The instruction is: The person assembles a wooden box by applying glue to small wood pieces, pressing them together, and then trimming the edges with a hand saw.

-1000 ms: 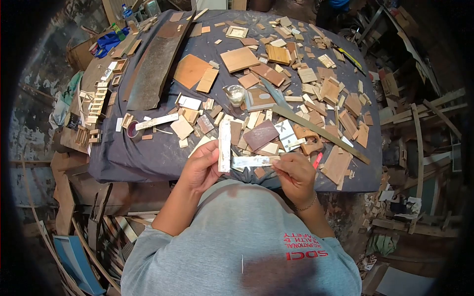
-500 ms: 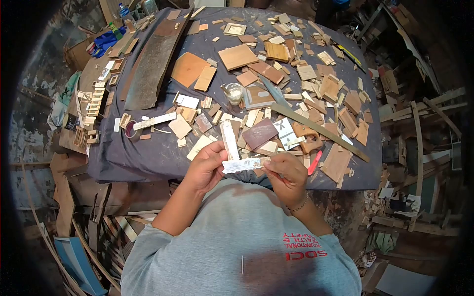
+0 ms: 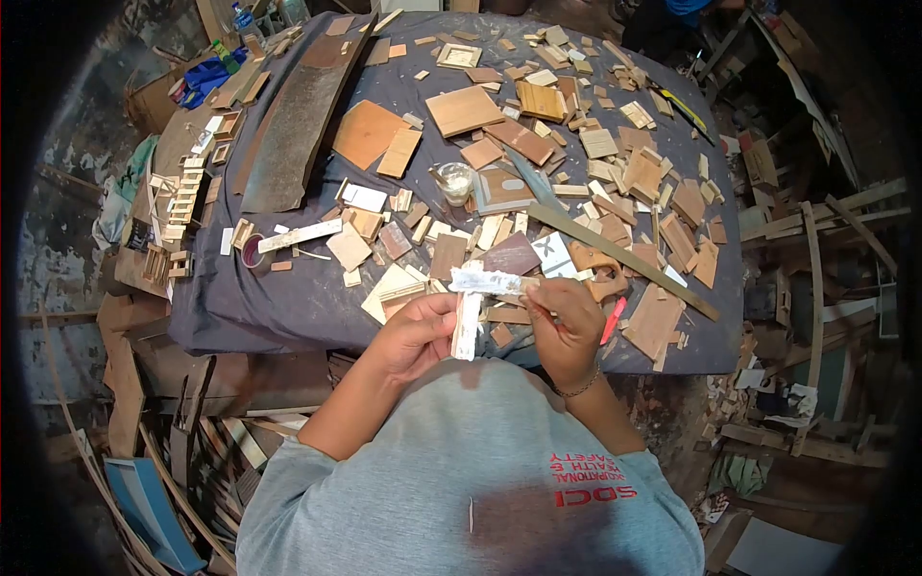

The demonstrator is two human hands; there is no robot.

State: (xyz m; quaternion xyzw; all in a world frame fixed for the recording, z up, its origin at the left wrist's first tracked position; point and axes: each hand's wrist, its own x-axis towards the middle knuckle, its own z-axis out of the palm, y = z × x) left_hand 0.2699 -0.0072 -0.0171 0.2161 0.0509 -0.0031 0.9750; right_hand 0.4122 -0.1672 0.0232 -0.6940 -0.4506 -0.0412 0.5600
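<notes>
My left hand (image 3: pixel 419 336) is closed on a narrow wooden strip (image 3: pixel 467 326) with a white-smeared face, which points down toward my shirt. My right hand (image 3: pixel 565 324) pinches the right end of a second white-smeared strip (image 3: pixel 492 281). This second strip lies crosswise at the top end of the first one, and the two look to be touching. Both are held over the front edge of the cloth-covered table (image 3: pixel 259 317). Behind them is a dark reddish wood piece (image 3: pixel 511 253), with a cup of whitish paste (image 3: pixel 454 182) farther back.
Many wood offcuts are scattered over the table. A long flat wooden strip (image 3: pixel 624 259) lies diagonally at right, near a red-handled tool (image 3: pixel 613 321). A yellow cutter (image 3: pixel 684 115) is at the back right. Long dark boards (image 3: pixel 307 125) and a tape roll (image 3: pixel 252 252) are at left.
The joined-looking strips have been turned: the crosswise strip was at the bottom and is now at the top, while the other now points down. My left hand has moved slightly down and right.
</notes>
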